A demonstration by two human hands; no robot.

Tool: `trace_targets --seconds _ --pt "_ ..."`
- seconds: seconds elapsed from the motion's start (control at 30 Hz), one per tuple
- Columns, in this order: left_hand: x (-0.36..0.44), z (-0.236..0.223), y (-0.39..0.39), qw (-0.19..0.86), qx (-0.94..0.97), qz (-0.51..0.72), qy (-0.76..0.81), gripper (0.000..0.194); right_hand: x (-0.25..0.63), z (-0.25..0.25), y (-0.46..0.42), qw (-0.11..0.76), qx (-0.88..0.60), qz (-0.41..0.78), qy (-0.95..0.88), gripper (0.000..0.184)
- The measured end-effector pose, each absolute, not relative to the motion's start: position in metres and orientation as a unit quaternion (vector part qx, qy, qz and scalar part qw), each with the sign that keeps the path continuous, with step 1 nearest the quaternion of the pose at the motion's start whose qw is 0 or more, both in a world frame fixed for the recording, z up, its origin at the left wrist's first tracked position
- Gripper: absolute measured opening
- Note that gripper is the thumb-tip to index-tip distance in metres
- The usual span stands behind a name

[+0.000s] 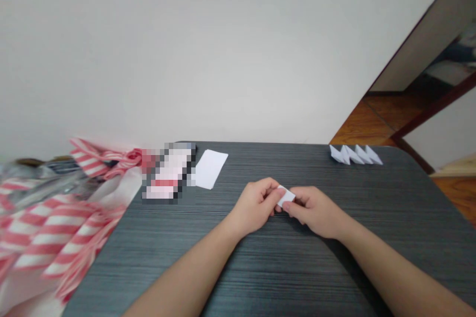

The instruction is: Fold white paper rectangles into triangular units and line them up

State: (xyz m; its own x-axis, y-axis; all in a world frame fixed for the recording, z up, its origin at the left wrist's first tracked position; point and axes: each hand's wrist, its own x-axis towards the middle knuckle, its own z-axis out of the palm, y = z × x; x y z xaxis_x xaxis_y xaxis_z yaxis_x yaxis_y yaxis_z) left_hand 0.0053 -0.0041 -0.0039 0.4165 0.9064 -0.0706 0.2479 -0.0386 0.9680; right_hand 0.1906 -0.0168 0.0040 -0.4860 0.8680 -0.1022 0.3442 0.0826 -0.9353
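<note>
Two hands, the left hand and right hand, pinch a folded white paper, with a red-striped bag well left of it.

White wall, wooden floor, dark table

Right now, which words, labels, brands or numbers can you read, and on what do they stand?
None can be read.
Pixelated pink-and-white item: too blurred to read.
White paper sheet: no text.
Folded paper between the left hand and right hand: no text.
</note>
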Motion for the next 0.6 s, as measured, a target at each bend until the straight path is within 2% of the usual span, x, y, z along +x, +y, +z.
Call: trace_targets --seconds 0.27,0.6 --pt "0.0024 -0.0043 -0.0043 0.516 0.673 0.283 0.448 0.033 0.1923 -0.0003 -0.0169 0.243 -0.463 0.521 -0.674 0.023" --pt "0.0039 -0.0024 -0.0051 0.507 0.688 0.279 0.439 0.036 0.1929 0.0026 -0.0156 0.257 -0.486 0.467 -0.693 0.027"
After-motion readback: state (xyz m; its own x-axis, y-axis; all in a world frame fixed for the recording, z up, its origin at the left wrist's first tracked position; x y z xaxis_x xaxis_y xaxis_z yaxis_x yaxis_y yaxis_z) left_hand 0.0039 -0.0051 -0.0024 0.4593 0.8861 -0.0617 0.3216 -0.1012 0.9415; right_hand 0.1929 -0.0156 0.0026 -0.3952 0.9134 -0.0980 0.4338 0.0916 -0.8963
